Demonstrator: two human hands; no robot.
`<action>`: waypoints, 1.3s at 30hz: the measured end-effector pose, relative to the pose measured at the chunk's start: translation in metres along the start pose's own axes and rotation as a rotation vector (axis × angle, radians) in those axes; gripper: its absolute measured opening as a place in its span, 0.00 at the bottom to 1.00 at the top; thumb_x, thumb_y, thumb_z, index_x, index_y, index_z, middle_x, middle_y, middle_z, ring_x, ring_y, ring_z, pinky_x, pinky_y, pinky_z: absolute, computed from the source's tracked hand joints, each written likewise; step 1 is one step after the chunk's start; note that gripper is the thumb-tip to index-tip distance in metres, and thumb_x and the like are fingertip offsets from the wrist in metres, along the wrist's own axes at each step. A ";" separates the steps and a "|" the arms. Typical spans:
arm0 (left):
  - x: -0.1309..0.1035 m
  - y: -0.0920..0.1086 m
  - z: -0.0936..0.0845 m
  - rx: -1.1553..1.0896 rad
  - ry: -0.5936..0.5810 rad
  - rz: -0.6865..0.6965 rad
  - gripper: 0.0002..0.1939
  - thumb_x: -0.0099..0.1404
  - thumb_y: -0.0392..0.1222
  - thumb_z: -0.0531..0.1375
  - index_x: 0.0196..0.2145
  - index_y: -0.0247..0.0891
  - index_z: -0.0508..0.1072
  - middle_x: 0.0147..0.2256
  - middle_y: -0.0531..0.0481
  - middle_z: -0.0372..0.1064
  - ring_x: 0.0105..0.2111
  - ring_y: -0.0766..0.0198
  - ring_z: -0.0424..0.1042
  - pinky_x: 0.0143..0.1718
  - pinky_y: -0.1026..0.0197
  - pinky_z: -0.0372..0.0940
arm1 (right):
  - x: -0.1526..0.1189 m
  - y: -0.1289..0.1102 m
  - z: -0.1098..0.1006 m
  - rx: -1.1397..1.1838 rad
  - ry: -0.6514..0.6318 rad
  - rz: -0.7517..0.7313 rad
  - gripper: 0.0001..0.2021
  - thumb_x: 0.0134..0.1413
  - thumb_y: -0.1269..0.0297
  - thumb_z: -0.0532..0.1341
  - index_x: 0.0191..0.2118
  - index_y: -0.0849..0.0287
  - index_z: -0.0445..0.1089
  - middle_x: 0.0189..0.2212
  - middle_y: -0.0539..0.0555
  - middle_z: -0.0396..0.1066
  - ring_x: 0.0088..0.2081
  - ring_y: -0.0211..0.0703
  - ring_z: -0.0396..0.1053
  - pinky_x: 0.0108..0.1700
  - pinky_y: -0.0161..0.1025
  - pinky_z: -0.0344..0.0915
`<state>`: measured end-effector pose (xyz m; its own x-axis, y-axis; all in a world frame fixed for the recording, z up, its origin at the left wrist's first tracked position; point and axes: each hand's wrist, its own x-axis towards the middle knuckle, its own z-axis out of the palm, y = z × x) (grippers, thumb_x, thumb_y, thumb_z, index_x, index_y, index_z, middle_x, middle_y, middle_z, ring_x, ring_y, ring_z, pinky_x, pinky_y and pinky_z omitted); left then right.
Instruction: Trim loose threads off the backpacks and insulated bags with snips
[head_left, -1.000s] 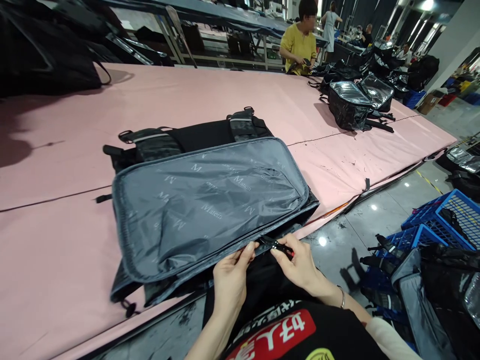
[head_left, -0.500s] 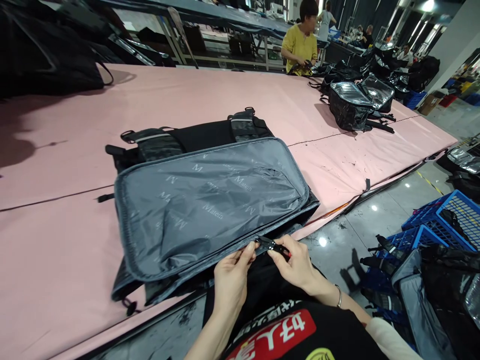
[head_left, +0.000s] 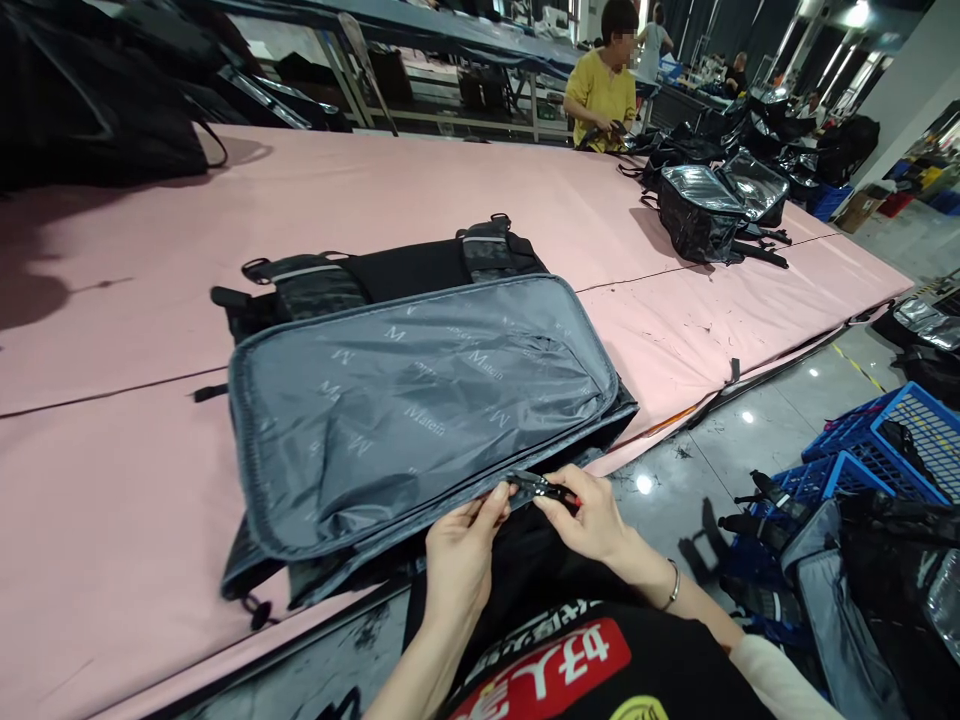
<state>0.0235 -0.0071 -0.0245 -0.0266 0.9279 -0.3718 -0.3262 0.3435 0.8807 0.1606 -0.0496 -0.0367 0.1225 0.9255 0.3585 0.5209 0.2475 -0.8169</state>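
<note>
A black backpack [head_left: 412,400] lies on the pink table in front of me, its grey printed lining facing up and its shoulder straps [head_left: 319,282] along the far side. My left hand [head_left: 466,530] pinches the near seam edge of the bag between thumb and fingers. In my right hand [head_left: 586,512] are small thread snips [head_left: 541,487] with a dark body and a bit of red at the handle. Their tips point left and meet the seam edge right beside my left fingertips. Whether the blades are parted is too small to tell.
The pink-covered table [head_left: 360,185] stretches away to the right. Another black bag with silver lining [head_left: 701,205] stands there near a heap of bags. A person in yellow [head_left: 600,90] works across the table. Blue crates [head_left: 900,430] with bags sit on the floor at right.
Almost nothing differs. Both hands have shifted very slightly, with the snips still at the seam edge.
</note>
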 end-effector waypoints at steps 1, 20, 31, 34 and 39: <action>0.000 0.000 0.000 -0.005 -0.001 -0.004 0.19 0.35 0.48 0.72 0.22 0.33 0.74 0.23 0.49 0.71 0.24 0.67 0.65 0.30 0.62 0.63 | 0.001 0.002 0.000 -0.002 -0.013 -0.013 0.09 0.57 0.59 0.56 0.37 0.59 0.68 0.27 0.51 0.71 0.26 0.37 0.67 0.29 0.32 0.62; 0.000 -0.008 -0.021 -0.166 0.038 -0.067 0.17 0.37 0.47 0.73 0.19 0.34 0.73 0.24 0.51 0.70 0.25 0.68 0.65 0.29 0.64 0.63 | 0.002 -0.002 0.007 0.059 -0.042 -0.051 0.10 0.55 0.58 0.57 0.36 0.60 0.68 0.26 0.51 0.71 0.23 0.36 0.65 0.25 0.31 0.62; 0.002 -0.010 -0.036 -0.086 0.131 0.007 0.21 0.34 0.51 0.73 0.22 0.33 0.75 0.23 0.51 0.71 0.23 0.70 0.64 0.29 0.66 0.63 | -0.006 -0.006 0.026 -0.053 -0.091 -0.014 0.10 0.55 0.58 0.57 0.38 0.58 0.67 0.28 0.51 0.71 0.26 0.37 0.68 0.29 0.32 0.63; 0.001 -0.010 -0.038 -0.073 0.102 0.004 0.21 0.36 0.51 0.72 0.24 0.33 0.76 0.25 0.50 0.72 0.24 0.70 0.65 0.30 0.66 0.63 | -0.008 -0.003 0.028 -0.086 -0.070 -0.017 0.10 0.56 0.57 0.56 0.38 0.58 0.67 0.26 0.51 0.71 0.25 0.37 0.67 0.29 0.32 0.62; 0.000 -0.009 -0.039 -0.123 0.071 -0.012 0.18 0.38 0.48 0.72 0.23 0.34 0.75 0.26 0.49 0.73 0.24 0.68 0.66 0.29 0.64 0.64 | -0.013 0.004 0.027 -0.013 -0.008 0.012 0.10 0.54 0.57 0.58 0.37 0.58 0.67 0.26 0.51 0.70 0.23 0.36 0.66 0.27 0.32 0.61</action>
<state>-0.0106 -0.0160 -0.0444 -0.0879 0.9099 -0.4055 -0.4404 0.3296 0.8351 0.1382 -0.0526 -0.0569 0.1219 0.9305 0.3455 0.5302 0.2332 -0.8152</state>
